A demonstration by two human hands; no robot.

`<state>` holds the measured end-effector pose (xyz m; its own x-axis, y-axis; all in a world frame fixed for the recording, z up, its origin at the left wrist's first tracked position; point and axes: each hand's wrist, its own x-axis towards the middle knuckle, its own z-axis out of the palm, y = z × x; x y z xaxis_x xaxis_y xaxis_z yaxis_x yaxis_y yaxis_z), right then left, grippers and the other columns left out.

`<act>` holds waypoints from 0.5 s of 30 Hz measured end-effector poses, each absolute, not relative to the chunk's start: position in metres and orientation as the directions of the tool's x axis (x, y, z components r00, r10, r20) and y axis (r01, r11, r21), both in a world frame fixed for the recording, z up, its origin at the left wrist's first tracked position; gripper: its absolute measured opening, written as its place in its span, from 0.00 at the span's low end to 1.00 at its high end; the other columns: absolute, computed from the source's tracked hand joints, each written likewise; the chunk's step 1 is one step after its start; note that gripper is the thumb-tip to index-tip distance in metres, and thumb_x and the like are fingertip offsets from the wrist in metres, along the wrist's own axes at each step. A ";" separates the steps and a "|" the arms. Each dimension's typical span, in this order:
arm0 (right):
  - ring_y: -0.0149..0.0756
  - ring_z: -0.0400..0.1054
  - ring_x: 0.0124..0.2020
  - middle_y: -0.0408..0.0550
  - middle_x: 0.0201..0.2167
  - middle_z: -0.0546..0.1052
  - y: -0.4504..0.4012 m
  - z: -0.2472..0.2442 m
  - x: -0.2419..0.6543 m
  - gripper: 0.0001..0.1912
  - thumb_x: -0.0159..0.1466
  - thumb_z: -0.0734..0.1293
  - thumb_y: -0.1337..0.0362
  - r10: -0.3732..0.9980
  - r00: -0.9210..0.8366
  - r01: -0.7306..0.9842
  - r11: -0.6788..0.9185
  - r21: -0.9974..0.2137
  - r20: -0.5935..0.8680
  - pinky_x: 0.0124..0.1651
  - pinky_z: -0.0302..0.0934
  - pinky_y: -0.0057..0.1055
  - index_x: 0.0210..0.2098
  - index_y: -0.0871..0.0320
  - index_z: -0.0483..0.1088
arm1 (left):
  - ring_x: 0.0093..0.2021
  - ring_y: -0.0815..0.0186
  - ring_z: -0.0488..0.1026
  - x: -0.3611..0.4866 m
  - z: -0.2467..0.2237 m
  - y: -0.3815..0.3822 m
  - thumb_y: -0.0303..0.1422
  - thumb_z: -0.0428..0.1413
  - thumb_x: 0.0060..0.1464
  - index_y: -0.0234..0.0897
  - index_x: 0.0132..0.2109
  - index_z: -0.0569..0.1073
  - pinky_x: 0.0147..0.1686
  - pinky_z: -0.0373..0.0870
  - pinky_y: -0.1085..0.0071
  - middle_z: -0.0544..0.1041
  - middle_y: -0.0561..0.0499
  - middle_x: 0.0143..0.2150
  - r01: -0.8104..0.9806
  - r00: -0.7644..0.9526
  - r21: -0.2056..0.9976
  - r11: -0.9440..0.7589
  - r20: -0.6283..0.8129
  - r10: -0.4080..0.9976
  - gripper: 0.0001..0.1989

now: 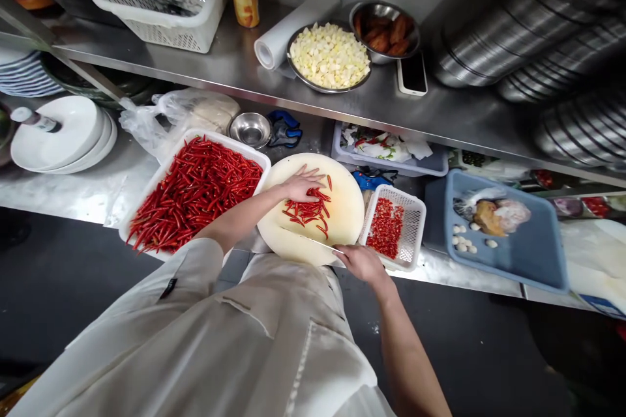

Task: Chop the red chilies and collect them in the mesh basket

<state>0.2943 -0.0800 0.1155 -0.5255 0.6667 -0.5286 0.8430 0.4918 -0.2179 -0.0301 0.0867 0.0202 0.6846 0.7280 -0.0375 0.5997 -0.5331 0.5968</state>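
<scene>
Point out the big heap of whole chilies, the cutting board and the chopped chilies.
Big heap of whole chilies [198, 192], head view: its middle.
Cutting board [348, 212], head view: bare right part.
Chopped chilies [386, 228], head view: middle of the pile.

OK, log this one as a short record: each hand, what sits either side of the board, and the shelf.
Left hand: fingers spread over red chilies on the board
Right hand: gripping a knife near the board's close edge
Left of board: white tub of whole chilies
Right of board: white basket of chopped chilies
Shelf: among other things, phone and bowl of pale chopped pieces
</scene>
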 end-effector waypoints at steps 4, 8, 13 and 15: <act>0.45 0.82 0.48 0.49 0.52 0.86 -0.054 0.125 0.304 0.26 0.81 0.51 0.48 0.684 -0.501 0.843 0.524 -0.121 -0.531 0.45 0.67 0.33 0.61 0.43 0.78 | 0.80 0.55 0.54 -0.043 0.020 0.065 0.47 0.52 0.73 0.50 0.70 0.73 0.81 0.40 0.47 0.69 0.51 0.75 0.530 0.720 0.640 -0.557 0.007 0.694 0.24; 0.44 0.82 0.46 0.53 0.51 0.85 -0.044 0.126 0.316 0.27 0.81 0.51 0.48 0.671 -0.501 0.830 0.552 -0.083 -0.547 0.45 0.67 0.33 0.63 0.46 0.76 | 0.73 0.59 0.68 -0.063 0.025 0.035 0.43 0.47 0.76 0.48 0.76 0.66 0.75 0.62 0.57 0.73 0.49 0.72 0.548 0.610 0.720 -0.427 0.005 0.792 0.26; 0.45 0.81 0.47 0.51 0.51 0.85 -0.022 0.118 0.318 0.24 0.81 0.54 0.49 0.580 -0.582 0.772 0.614 -0.163 -0.569 0.45 0.66 0.34 0.62 0.42 0.77 | 0.66 0.58 0.75 -0.072 0.028 0.010 0.41 0.48 0.76 0.47 0.72 0.72 0.70 0.69 0.56 0.77 0.47 0.68 0.542 0.566 0.749 -0.381 0.009 0.824 0.23; 0.45 0.80 0.47 0.50 0.51 0.85 -0.008 0.117 0.322 0.22 0.80 0.55 0.51 0.588 -0.586 0.777 0.604 -0.180 -0.557 0.46 0.65 0.34 0.60 0.42 0.78 | 0.67 0.59 0.75 -0.075 0.029 0.003 0.39 0.48 0.76 0.47 0.70 0.73 0.72 0.67 0.54 0.78 0.47 0.67 0.525 0.579 0.748 -0.405 0.034 0.815 0.22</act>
